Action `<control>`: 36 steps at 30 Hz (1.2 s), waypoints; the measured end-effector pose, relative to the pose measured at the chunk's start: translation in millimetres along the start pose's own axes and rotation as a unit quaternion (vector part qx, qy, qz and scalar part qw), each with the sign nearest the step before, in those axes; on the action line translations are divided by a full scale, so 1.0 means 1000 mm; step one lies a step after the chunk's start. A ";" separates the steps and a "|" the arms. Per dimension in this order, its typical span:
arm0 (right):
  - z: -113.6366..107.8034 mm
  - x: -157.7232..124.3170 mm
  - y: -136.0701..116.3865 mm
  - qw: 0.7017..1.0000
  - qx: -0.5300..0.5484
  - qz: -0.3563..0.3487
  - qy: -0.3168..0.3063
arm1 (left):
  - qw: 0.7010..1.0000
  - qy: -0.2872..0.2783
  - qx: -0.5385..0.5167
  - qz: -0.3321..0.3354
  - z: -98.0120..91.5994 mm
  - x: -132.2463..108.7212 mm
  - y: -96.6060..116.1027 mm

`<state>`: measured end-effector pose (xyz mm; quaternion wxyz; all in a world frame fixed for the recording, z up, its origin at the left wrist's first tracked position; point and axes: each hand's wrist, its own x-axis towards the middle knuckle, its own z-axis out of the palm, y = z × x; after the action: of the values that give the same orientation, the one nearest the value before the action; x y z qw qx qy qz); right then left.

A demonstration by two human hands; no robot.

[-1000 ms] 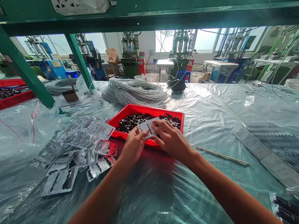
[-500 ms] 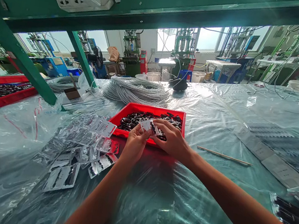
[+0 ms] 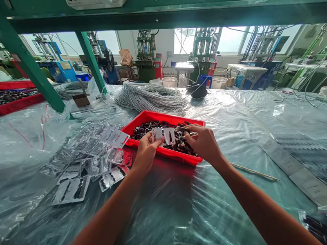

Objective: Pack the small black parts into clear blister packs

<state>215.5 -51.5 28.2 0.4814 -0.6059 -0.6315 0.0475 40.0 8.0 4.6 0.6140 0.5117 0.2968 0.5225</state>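
My left hand pinches a small clear plastic blister pack with slot-shaped cavities, tilted over the front of a red tray. Just right of it, the fingers of my right hand are closed on a small black part with a shiny metal bit, apart from the pack. Many similar black and metal parts fill the tray beneath both hands. To the left lies a loose heap of clear blister packs; some near ones show dark, slot-like shapes.
Plastic sheeting covers the table. Behind the tray lies a coil of grey cable. A thin wooden stick and bagged flat sheets are to the right. A green frame post slants down at left, near another red tray.
My right hand has moved right, away from the blister pack, with a black part in its fingers. My left hand still holds the pack at nearly the same place.
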 end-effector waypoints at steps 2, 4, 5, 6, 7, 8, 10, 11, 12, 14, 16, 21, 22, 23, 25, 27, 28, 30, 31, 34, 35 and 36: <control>-0.004 0.001 0.003 0.998 -0.048 -0.040 -0.012 | 0.998 0.000 -0.054 -0.022 0.000 0.002 0.002; -0.005 0.000 0.004 0.989 -0.061 -0.120 -0.060 | 0.994 -0.008 -0.093 -0.059 0.001 0.002 0.005; -0.005 -0.001 0.004 0.983 -0.057 -0.154 -0.085 | 0.991 -0.013 -0.107 -0.074 0.002 0.001 0.006; -0.004 -0.002 0.004 0.977 -0.054 -0.178 -0.100 | 0.989 -0.021 -0.121 -0.085 0.003 0.001 0.007; -0.003 -0.003 0.003 0.975 -0.056 -0.190 -0.103 | 0.986 -0.029 -0.136 -0.089 0.004 0.000 0.007; -0.002 -0.003 0.003 0.975 -0.061 -0.192 -0.095 | 0.984 -0.037 -0.151 -0.089 0.005 -0.002 0.008; 0.000 -0.004 0.001 0.978 -0.075 -0.184 -0.063 | 0.979 -0.049 -0.181 -0.084 0.009 -0.005 0.006; 0.001 -0.005 -0.001 0.979 -0.080 -0.181 -0.046 | 0.977 -0.054 -0.190 -0.082 0.011 -0.007 0.005; 0.001 -0.005 -0.002 0.979 -0.085 -0.181 -0.032 | 0.976 -0.059 -0.194 -0.080 0.013 -0.009 0.004; 0.003 -0.006 -0.004 0.977 -0.094 -0.188 -0.012 | 0.977 -0.060 -0.192 -0.074 0.018 -0.014 0.001; 0.005 -0.008 -0.006 0.973 -0.113 -0.203 0.004 | 0.979 -0.050 -0.185 -0.068 0.021 -0.016 -0.002; 0.014 -0.016 -0.010 0.957 -0.167 -0.234 0.045 | 0.983 -0.023 -0.177 -0.049 0.019 -0.014 -0.009; 0.017 -0.017 -0.010 0.957 -0.160 -0.237 0.047 | 0.983 -0.014 -0.177 -0.042 0.018 -0.013 -0.011; 0.019 -0.019 -0.010 0.959 -0.147 -0.237 0.046 | 0.984 -0.005 -0.176 -0.037 0.016 -0.012 -0.012; 0.024 -0.020 -0.008 0.966 -0.106 -0.232 0.046 | 0.985 0.003 -0.171 -0.033 0.012 -0.010 -0.013; 0.027 -0.020 -0.006 0.973 -0.050 -0.221 0.046 | 0.987 -0.006 -0.158 -0.033 0.009 -0.008 -0.011; 0.027 -0.019 -0.006 0.976 -0.019 -0.214 0.046 | 0.989 -0.017 -0.140 -0.031 0.008 -0.008 -0.010; 0.025 -0.016 -0.005 0.978 0.032 -0.199 0.049 | 0.994 -0.042 -0.101 -0.021 0.006 -0.007 -0.007; 0.023 -0.014 -0.005 0.979 0.047 -0.194 0.050 | 0.996 -0.051 -0.076 -0.010 0.005 -0.007 -0.005; 0.015 -0.009 -0.004 0.979 0.047 -0.195 0.036 | 0.998 -0.041 0.018 0.041 0.004 -0.007 -0.002; 0.012 -0.008 -0.003 0.980 0.040 -0.195 0.032 | 0.996 -0.029 0.055 0.057 0.004 -0.007 -0.001; 0.009 -0.006 -0.003 0.981 0.034 -0.190 0.029 | 0.994 -0.015 0.086 0.070 0.003 -0.007 0.000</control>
<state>206.3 -52.7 21.6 0.5204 -0.4594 -0.7186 -0.0408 41.0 0.7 4.8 0.5343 0.5896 0.2947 0.5291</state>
